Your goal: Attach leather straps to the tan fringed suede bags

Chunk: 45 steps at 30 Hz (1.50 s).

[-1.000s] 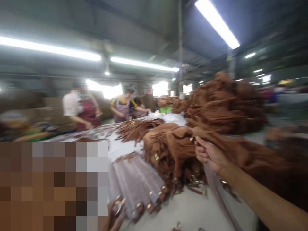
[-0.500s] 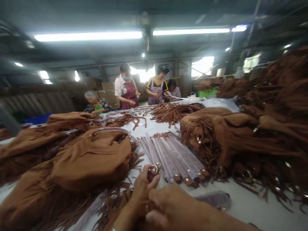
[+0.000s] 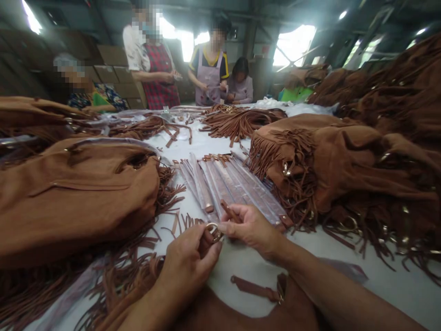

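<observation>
My left hand point(image 3: 188, 266) pinches a small brass ring point(image 3: 212, 228) fixed to a brown suede tab of the fringed bag point(image 3: 220, 308) lying under my arms at the near edge. My right hand point(image 3: 253, 227) holds the end of a brown strap point(image 3: 230, 212), its fingertips touching the ring. Just beyond my hands lies a row of plastic-wrapped straps point(image 3: 227, 184) on the white table point(image 3: 379, 276).
Piles of brown fringed suede bags lie at left point(image 3: 76, 193) and right point(image 3: 344, 161). Loose brown straps point(image 3: 237, 120) are heaped further back. Several people stand or sit at the far end of the table point(image 3: 210, 64), with cardboard boxes point(image 3: 113, 59) behind.
My view has swung from the right pile down to the table in front. My right hand left that pile and came to the ring held by my left hand, now with a strap end.
</observation>
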Available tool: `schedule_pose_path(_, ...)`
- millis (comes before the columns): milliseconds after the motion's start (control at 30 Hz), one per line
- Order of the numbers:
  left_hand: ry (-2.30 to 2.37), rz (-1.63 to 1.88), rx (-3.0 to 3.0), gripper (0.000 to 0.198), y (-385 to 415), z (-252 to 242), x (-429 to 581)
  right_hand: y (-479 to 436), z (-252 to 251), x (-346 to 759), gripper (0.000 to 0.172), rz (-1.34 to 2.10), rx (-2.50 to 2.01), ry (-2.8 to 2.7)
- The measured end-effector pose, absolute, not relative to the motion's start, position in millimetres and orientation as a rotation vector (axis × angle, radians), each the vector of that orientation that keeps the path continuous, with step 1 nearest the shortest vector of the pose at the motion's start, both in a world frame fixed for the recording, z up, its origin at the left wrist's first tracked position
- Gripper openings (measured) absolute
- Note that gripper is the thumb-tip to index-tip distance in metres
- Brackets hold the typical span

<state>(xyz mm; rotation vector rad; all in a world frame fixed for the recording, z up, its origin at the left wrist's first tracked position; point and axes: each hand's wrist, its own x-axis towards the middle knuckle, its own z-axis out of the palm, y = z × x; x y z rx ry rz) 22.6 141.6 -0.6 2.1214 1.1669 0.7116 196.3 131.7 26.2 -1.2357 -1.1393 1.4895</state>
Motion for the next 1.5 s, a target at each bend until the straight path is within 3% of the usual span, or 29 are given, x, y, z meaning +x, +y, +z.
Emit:
schedule_pose_path(233, 1.118, 0.614, 2.080, 0.011, 147, 1, 22, 134, 2, 206, 0.029, 1.724, -1.231, -1.247)
schedule_pose_path(367, 1.116, 0.593, 2.104, 0.009, 146, 1, 22, 133, 6, 206, 0.025, 1.611, -1.279, -1.208)
schedule_pose_path(633, 1.128, 0.547, 2.235, 0.006, 142, -2, 24, 129, 9, 206, 0.037, 1.619, -1.256, -1.194)
schedule_pose_path(733, 1.158, 0.554, 2.207, 0.010, 143, -4, 24, 126, 10, 207, 0.038, 1.537, -1.272, -1.226)
schedule_pose_path(967, 1.123, 0.599, 2.074, 0.041, 144, -9, 22, 120, 12, 198, 0.026, 1.554, -1.240, -1.447)
schedule_pose_path(1200, 1.085, 0.592, 2.054, 0.036, 140, -9, 22, 132, 7, 205, 0.016, 1.544, -1.246, -1.186)
schedule_pose_path(1400, 1.140, 0.649, 1.999, 0.029, 140, -8, 23, 128, 3, 205, 0.036, 1.479, -1.232, -1.415)
schedule_pose_path(1500, 1.131, 0.647, 1.990, 0.028, 141, -8, 24, 123, 7, 198, 0.036, 1.402, -1.212, -1.538)
